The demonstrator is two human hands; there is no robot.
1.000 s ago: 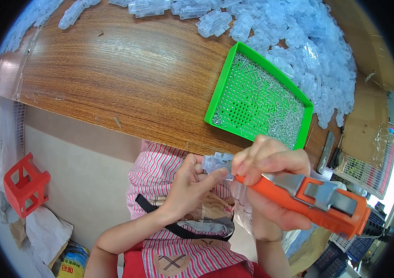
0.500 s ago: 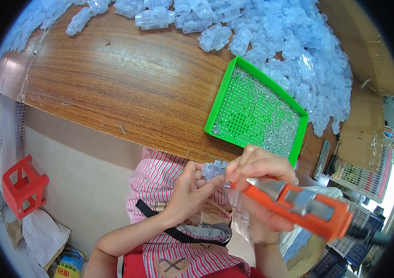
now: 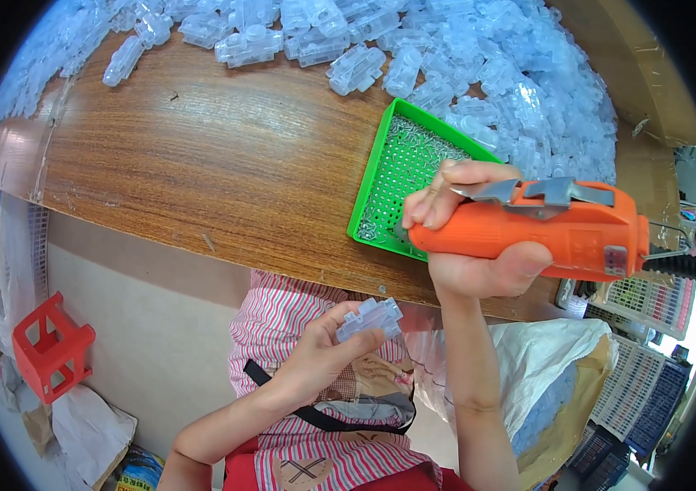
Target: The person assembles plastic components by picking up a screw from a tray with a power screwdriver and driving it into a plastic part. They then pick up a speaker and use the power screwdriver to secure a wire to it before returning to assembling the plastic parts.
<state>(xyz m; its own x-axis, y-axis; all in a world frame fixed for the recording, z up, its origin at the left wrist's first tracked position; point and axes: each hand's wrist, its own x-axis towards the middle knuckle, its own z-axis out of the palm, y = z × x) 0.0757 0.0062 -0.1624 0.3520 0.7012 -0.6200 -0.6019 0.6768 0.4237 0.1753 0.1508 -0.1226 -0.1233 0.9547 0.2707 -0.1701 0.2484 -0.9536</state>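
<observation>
My left hand [image 3: 315, 353] is closed on a clear plastic housing [image 3: 370, 318], pinched between thumb and fingers over my lap, in front of the table edge. An orange electric screwdriver [image 3: 565, 233] with a metal lever along its top lies in my right hand [image 3: 469, 274], fingers wrapped round its front end. The tool's nose is above the near part of a green perforated tray [image 3: 370, 180]. Small silver screws [image 3: 426, 141] lie in that tray, and the tool and hand hide much of it. Whether the tip touches any screw I cannot tell.
A big heap of clear plastic housings [image 3: 520, 106] covers the back of the brown wooden table [image 3: 225, 164]. At right below stands an open bag [image 3: 520, 352] with a white liner. On the floor at left is a red plastic stool [image 3: 52, 348].
My right hand has lifted the screwdriver away from the plastic housing and brought it up over the screw tray. The left hand still holds the housing, now slightly lower and in full view.
</observation>
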